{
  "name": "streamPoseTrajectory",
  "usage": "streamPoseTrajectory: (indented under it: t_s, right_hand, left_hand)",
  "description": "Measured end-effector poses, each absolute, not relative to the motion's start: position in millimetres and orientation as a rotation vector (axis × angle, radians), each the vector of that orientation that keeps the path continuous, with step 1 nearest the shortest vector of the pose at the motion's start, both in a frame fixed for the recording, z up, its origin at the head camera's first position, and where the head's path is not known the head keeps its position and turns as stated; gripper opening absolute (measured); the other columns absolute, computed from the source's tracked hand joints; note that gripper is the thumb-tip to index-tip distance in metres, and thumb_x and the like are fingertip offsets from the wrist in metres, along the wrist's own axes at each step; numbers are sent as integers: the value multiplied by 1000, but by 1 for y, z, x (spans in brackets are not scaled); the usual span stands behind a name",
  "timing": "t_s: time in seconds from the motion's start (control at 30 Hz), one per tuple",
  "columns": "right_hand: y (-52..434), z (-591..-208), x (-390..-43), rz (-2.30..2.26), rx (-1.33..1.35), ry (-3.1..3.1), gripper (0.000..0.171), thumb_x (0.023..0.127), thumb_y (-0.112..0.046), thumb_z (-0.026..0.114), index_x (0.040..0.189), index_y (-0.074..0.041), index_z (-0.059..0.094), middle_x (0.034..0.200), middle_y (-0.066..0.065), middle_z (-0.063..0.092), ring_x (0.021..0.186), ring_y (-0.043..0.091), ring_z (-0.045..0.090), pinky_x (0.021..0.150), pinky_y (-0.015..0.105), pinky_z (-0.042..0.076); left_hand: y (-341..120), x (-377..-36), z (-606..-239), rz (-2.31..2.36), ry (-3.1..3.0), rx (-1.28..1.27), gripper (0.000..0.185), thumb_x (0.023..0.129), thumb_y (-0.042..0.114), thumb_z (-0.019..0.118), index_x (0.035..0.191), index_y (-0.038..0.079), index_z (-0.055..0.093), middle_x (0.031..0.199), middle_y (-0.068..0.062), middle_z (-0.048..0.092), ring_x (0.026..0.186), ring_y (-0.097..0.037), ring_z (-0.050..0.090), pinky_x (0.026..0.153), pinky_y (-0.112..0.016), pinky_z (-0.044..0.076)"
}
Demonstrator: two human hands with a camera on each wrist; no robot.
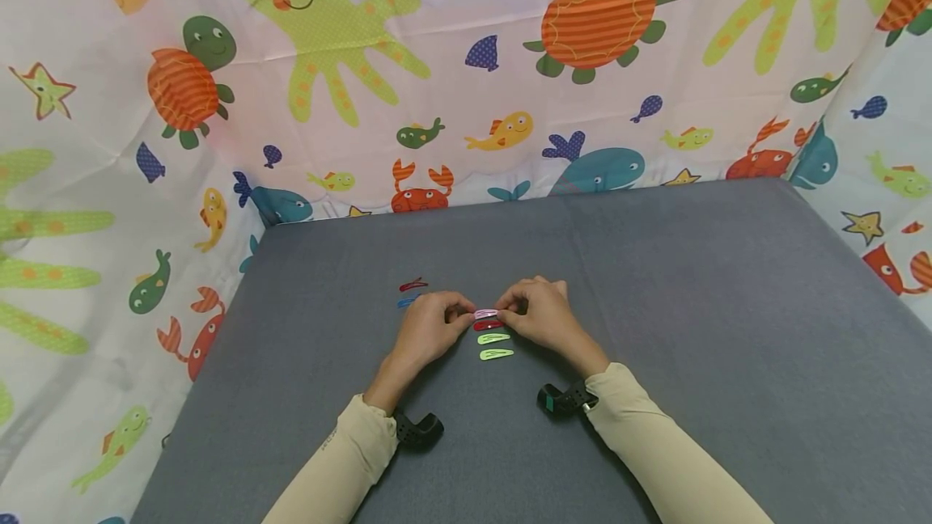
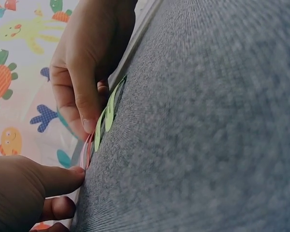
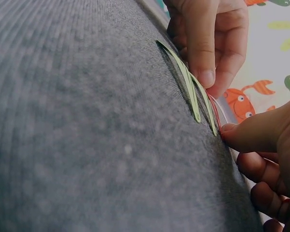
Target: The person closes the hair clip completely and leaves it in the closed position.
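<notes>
Head view: left hand and right hand pinch the pink clip, best laid straight beside the red clip.

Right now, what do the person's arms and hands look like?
The sleeves are cream, the left bearing small dark lettering. Both wrists carry curved black devices, the right one with a green patch. The left hand and right hand are bare.

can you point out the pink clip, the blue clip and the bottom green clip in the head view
Pink clip (image 1: 485,314): head view, middle of its length
Blue clip (image 1: 406,302): head view, middle of its visible part
Bottom green clip (image 1: 497,354): head view, middle of its length
</notes>
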State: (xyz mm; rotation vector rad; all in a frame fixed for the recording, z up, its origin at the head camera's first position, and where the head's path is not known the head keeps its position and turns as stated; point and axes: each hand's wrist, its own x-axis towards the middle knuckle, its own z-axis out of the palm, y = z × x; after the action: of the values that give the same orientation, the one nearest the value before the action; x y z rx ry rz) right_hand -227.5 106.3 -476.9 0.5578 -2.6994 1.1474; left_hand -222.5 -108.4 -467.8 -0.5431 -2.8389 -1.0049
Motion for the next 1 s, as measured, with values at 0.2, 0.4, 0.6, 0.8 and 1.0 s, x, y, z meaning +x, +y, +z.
streamPoseTrajectory:
  t_s: [0.2,0.4,0.6,0.8,1.0]
  right_hand:
    - [106,-476,-227,1150,558,-2703,6,81,-15,84,83,-16,79,75,-5,69,76,13,49,84,48,26]
    - [106,-476,-227,1160,552,-2703,6,81,-16,85,83,-17,79,76,-5,70,75,13,49,85,47,25]
    - [107,-476,-228,1162,542,-2719,5,83,-17,84,85,-16,79,77,-4,70,77,13,49,86,46,25]
    - [107,-476,-228,1158,547,-2713,5,83,-17,84,84,-17,79,77,-5,70,76,13,49,85,46,25]
    - [107,-477,-229,1150,549,-2722,5,83,-17,83,85,-17,79,78,-5,71,77,13,50,87,47,25]
  left_hand:
    - [-107,-222,-468,-994,-2839,-528,7,89,18,80,96,16,80,64,5,59,56,-7,47,52,-24,34]
    - [-107,-222,-467,-999,-2847,-520,7,89,19,79,96,16,80,63,5,58,55,-7,46,51,-24,33]
    - [-107,-222,-467,-1000,-2844,-521,7,89,18,79,95,16,80,62,5,57,55,-7,45,51,-24,32]
    - [-107,-223,-467,-994,-2844,-523,6,89,19,79,95,16,80,62,5,56,55,-7,44,51,-24,31]
    - [-107,-223,-467,-985,-2843,-525,7,89,19,79,95,17,80,63,6,56,55,-7,44,51,-24,31]
